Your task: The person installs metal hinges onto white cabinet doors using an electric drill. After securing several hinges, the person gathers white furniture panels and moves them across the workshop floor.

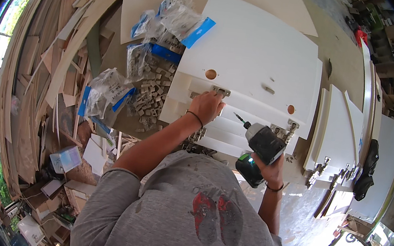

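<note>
My left hand (205, 106) is closed on a metal cabinet hinge (222, 92) at the near edge of the top white panel (259, 50). Its fingers partly hide the hinge, which lies just below a round drilled hole (210, 74). In my right hand (272, 169) is a black and green cordless driver (265, 143), with its bit pointing up and left over the stacked panels. The bit stands apart from the hinge. A second round hole (291, 109) shows at the panel's right, near another hinge (292, 127). A small loose metal piece (269, 89) lies on the panel.
Many small metal pieces (151, 93) are heaped left of the panels, beside torn clear plastic bags (108, 91) with blue strips. More white panels (335, 126) with hinges stand at the right, near a black object (367, 169). Wood offcuts (44, 52) fill the far left.
</note>
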Demonstrator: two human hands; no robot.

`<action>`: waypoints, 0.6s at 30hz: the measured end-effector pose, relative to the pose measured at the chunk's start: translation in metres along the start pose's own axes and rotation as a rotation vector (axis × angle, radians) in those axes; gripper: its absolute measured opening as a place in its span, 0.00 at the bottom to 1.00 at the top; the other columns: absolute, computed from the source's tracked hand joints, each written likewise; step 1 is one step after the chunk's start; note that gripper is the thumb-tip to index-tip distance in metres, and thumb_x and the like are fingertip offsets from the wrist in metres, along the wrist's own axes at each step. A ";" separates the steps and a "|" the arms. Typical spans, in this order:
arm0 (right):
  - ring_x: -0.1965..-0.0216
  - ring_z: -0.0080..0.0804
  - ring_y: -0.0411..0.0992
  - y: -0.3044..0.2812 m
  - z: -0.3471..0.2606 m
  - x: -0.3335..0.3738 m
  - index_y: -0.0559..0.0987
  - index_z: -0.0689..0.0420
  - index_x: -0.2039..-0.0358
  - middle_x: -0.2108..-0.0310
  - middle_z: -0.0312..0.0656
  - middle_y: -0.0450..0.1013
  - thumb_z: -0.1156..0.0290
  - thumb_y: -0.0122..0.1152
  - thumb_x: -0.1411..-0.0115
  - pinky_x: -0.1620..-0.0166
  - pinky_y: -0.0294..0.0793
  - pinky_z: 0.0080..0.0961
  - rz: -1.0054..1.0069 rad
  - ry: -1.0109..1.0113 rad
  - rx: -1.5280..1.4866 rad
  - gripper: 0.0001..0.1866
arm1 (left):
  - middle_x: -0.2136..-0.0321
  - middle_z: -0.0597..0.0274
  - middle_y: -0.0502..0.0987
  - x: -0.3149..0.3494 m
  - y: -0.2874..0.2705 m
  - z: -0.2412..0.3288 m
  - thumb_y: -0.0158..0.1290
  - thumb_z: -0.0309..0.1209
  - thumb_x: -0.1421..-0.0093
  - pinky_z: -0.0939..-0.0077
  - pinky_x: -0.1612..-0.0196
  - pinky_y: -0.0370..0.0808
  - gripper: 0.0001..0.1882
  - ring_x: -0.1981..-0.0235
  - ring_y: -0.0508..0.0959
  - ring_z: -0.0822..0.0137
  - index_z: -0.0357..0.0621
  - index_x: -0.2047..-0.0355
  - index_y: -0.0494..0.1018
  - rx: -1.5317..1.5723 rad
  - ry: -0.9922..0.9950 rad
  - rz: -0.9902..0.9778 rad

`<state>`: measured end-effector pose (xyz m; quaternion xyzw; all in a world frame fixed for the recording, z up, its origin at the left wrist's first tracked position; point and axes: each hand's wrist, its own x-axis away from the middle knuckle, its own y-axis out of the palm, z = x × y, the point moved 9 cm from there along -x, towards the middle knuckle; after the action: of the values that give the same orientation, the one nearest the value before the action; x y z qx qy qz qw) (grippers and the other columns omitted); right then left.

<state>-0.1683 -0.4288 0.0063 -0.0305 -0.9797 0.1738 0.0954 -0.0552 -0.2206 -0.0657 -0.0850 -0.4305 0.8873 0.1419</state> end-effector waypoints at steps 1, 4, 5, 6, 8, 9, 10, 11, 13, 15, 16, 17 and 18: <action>0.66 0.32 0.73 -0.001 -0.003 -0.006 0.74 0.63 0.64 0.68 0.44 0.75 0.75 0.68 0.60 0.61 0.71 0.26 0.006 -0.037 0.086 0.20 | 0.75 0.56 0.72 0.000 0.001 -0.002 0.50 0.36 0.47 0.59 0.67 0.71 0.10 0.69 0.73 0.53 0.42 0.71 0.68 0.003 -0.002 -0.002; 0.68 0.34 0.74 0.007 -0.032 -0.031 0.74 0.66 0.66 0.70 0.49 0.75 0.73 0.68 0.61 0.64 0.71 0.27 -0.088 -0.022 0.242 0.20 | 0.75 0.56 0.72 0.001 0.003 -0.006 0.50 0.36 0.46 0.60 0.67 0.71 0.10 0.69 0.73 0.53 0.42 0.71 0.68 0.030 0.023 0.007; 0.72 0.34 0.74 0.012 -0.047 -0.040 0.75 0.67 0.69 0.75 0.50 0.75 0.72 0.66 0.61 0.67 0.72 0.27 -0.108 -0.041 0.227 0.18 | 0.74 0.56 0.72 0.000 0.003 -0.007 0.50 0.35 0.47 0.61 0.67 0.71 0.09 0.68 0.74 0.54 0.42 0.71 0.69 0.027 0.015 -0.008; 0.72 0.34 0.74 0.010 -0.050 -0.046 0.75 0.67 0.69 0.75 0.50 0.75 0.72 0.66 0.61 0.67 0.72 0.27 -0.101 -0.043 0.234 0.18 | 0.74 0.56 0.73 0.000 0.003 -0.004 0.50 0.34 0.47 0.62 0.66 0.72 0.09 0.68 0.74 0.55 0.41 0.72 0.70 0.024 0.018 -0.019; 0.74 0.33 0.74 0.013 -0.056 -0.059 0.75 0.66 0.72 0.77 0.48 0.75 0.72 0.65 0.61 0.69 0.72 0.28 -0.158 -0.070 0.340 0.15 | 0.74 0.56 0.73 -0.001 0.002 -0.002 0.50 0.34 0.47 0.61 0.66 0.72 0.09 0.68 0.74 0.55 0.41 0.71 0.70 0.030 0.023 -0.017; 0.75 0.34 0.74 0.014 -0.059 -0.067 0.75 0.66 0.74 0.79 0.48 0.74 0.72 0.63 0.61 0.70 0.71 0.28 -0.167 -0.026 0.397 0.13 | 0.74 0.55 0.74 -0.001 0.001 -0.002 0.50 0.34 0.47 0.61 0.66 0.72 0.09 0.68 0.74 0.54 0.41 0.71 0.70 0.030 0.022 -0.018; 0.75 0.34 0.74 0.016 -0.066 -0.074 0.75 0.66 0.74 0.79 0.48 0.74 0.72 0.63 0.61 0.70 0.71 0.28 -0.170 -0.027 0.402 0.13 | 0.74 0.55 0.74 -0.002 0.001 -0.003 0.50 0.34 0.47 0.61 0.66 0.72 0.09 0.68 0.74 0.54 0.41 0.71 0.70 0.035 0.018 -0.014; 0.76 0.35 0.74 0.021 -0.075 -0.081 0.75 0.66 0.74 0.80 0.49 0.73 0.72 0.62 0.61 0.70 0.71 0.28 -0.189 -0.069 0.459 0.13 | 0.75 0.54 0.74 -0.002 0.001 -0.004 0.50 0.34 0.47 0.60 0.67 0.72 0.09 0.69 0.75 0.54 0.41 0.72 0.70 0.045 0.007 -0.024; 0.78 0.39 0.72 0.030 -0.089 -0.092 0.75 0.65 0.75 0.81 0.50 0.72 0.71 0.60 0.61 0.70 0.70 0.30 -0.227 -0.082 0.567 0.13 | 0.76 0.53 0.74 -0.003 -0.002 -0.007 0.49 0.35 0.47 0.59 0.67 0.71 0.10 0.70 0.75 0.54 0.41 0.73 0.70 0.060 -0.009 -0.029; 0.78 0.39 0.72 0.037 -0.083 -0.104 0.75 0.65 0.74 0.81 0.49 0.72 0.70 0.60 0.62 0.70 0.70 0.31 -0.289 -0.096 0.606 0.13 | 0.76 0.54 0.75 -0.006 -0.002 -0.011 0.49 0.37 0.46 0.60 0.68 0.71 0.10 0.70 0.76 0.55 0.46 0.69 0.73 -0.009 -0.089 -0.229; 0.78 0.40 0.72 0.042 -0.080 -0.108 0.76 0.64 0.74 0.81 0.49 0.73 0.69 0.59 0.62 0.70 0.70 0.31 -0.347 -0.107 0.640 0.14 | 0.76 0.54 0.75 -0.010 -0.005 -0.013 0.49 0.37 0.46 0.60 0.68 0.71 0.10 0.70 0.76 0.55 0.46 0.69 0.73 -0.006 -0.091 -0.226; 0.78 0.40 0.72 0.045 -0.082 -0.112 0.76 0.64 0.74 0.81 0.49 0.73 0.69 0.59 0.62 0.70 0.70 0.31 -0.352 -0.108 0.644 0.14 | 0.76 0.55 0.76 -0.012 -0.003 -0.015 0.48 0.38 0.45 0.60 0.68 0.71 0.10 0.70 0.76 0.55 0.47 0.69 0.74 -0.026 -0.086 -0.272; 0.77 0.40 0.72 0.045 -0.076 -0.115 0.76 0.63 0.74 0.81 0.48 0.73 0.68 0.61 0.63 0.67 0.71 0.30 -0.355 -0.028 0.694 0.15 | 0.75 0.56 0.76 -0.013 0.000 -0.017 0.48 0.39 0.45 0.60 0.67 0.71 0.11 0.69 0.76 0.55 0.49 0.68 0.75 -0.046 -0.081 -0.318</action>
<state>-0.0394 -0.3718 0.0409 0.1760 -0.8540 0.4759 0.1154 -0.0380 -0.2121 -0.0761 0.0167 -0.4638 0.8464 0.2611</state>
